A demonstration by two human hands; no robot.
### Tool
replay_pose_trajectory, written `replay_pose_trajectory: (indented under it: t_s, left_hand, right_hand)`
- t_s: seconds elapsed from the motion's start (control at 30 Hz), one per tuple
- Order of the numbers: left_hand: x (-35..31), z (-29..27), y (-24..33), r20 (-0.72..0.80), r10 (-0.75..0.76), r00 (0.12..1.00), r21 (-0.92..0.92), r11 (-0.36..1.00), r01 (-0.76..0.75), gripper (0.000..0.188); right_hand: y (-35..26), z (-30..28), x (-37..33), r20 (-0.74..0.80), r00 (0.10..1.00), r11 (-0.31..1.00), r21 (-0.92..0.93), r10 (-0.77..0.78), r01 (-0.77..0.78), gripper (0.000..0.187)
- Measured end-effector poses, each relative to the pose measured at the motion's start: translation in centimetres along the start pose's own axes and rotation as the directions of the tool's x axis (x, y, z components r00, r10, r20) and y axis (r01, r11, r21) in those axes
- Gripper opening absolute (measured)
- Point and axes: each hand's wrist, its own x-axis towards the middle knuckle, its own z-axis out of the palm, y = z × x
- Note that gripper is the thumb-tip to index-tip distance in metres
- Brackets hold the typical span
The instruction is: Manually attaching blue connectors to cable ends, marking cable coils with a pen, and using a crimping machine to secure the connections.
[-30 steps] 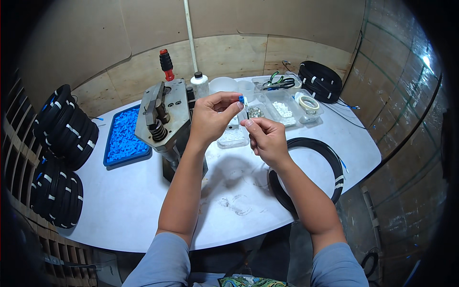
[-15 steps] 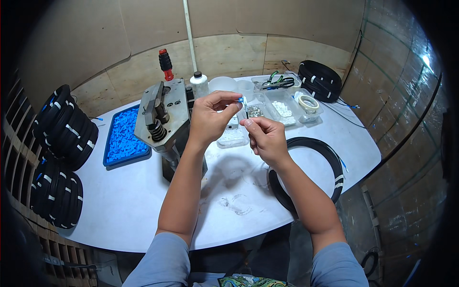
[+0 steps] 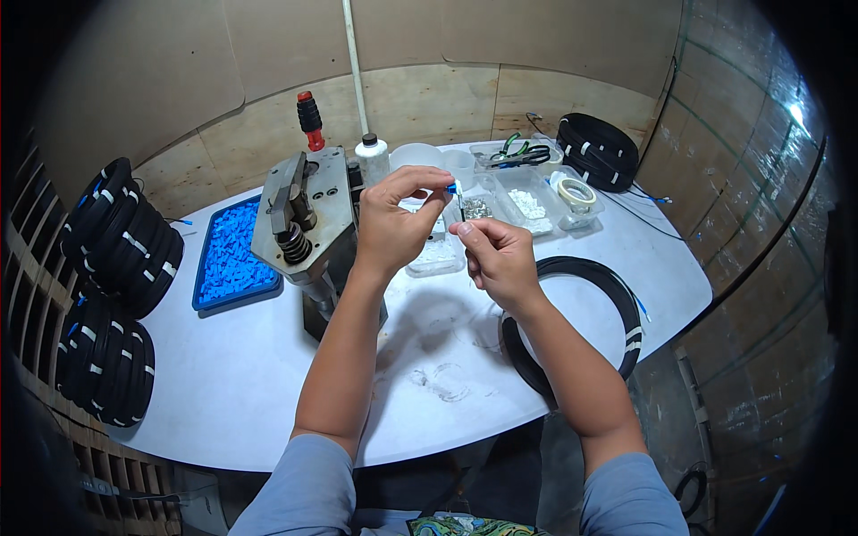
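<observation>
Both my hands are raised in front of me over the table, their fingertips a short way apart. My left hand (image 3: 399, 219) pinches a small blue plastic piece (image 3: 451, 188) between thumb and index finger. A small white tip shows beside that piece. My right hand (image 3: 499, 255) is closed on a thin black cable (image 3: 462, 212), its end pointing up toward the blue piece. Whether the cable end sits inside the blue piece is too small to tell. Below my right forearm lies a coil of black cable (image 3: 631, 313) with white tape bands.
A metal bench press (image 3: 329, 188) stands left of my left hand, beside a blue tray (image 3: 239, 302) of small blue pieces. Behind my hands are clear bins with white parts (image 3: 529, 204) and metal parts (image 3: 476, 207), tape (image 3: 576, 192) and a bottle (image 3: 372, 161). Cable coils (image 3: 121, 241) are stacked left.
My left fingers have shifted slightly, and the blue piece and white tip sit at a slightly different angle. My right hand stays nearly in place on the cable.
</observation>
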Motion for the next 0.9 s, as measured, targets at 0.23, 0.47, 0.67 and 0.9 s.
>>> replay_pose_trajectory:
  t_s: [0.23,0.47,0.67,0.9]
  left_hand:
    - [0.04,-0.02,0.10,-0.004,0.039,0.999,0.029,0.999,-0.039,0.018]
    - [0.07,-0.28,0.12,0.042,0.005,0.999,-0.015,1.000,-0.005,0.021]
    - [-0.20,-0.01,-0.27,0.019,-0.076,0.997,-0.085,0.993,0.078,0.018]
    - [-0.34,0.14,-0.61,0.111,-0.230,0.967,-0.362,0.897,0.255,0.029]
  right_hand:
    - [-0.15,-0.05,0.05,-0.007,1.000,1.000,-0.001,0.012,-0.012,0.020]
    - [0.12,-0.02,0.04,0.003,1.000,1.000,0.002,0.007,-0.007,0.020]
    - [0.16,-0.08,0.05,0.014,1.000,1.000,-0.002,0.027,-0.027,0.020]
    - [-0.09,-0.13,0.11,-0.003,1.000,1.000,-0.004,0.011,-0.011,0.021]
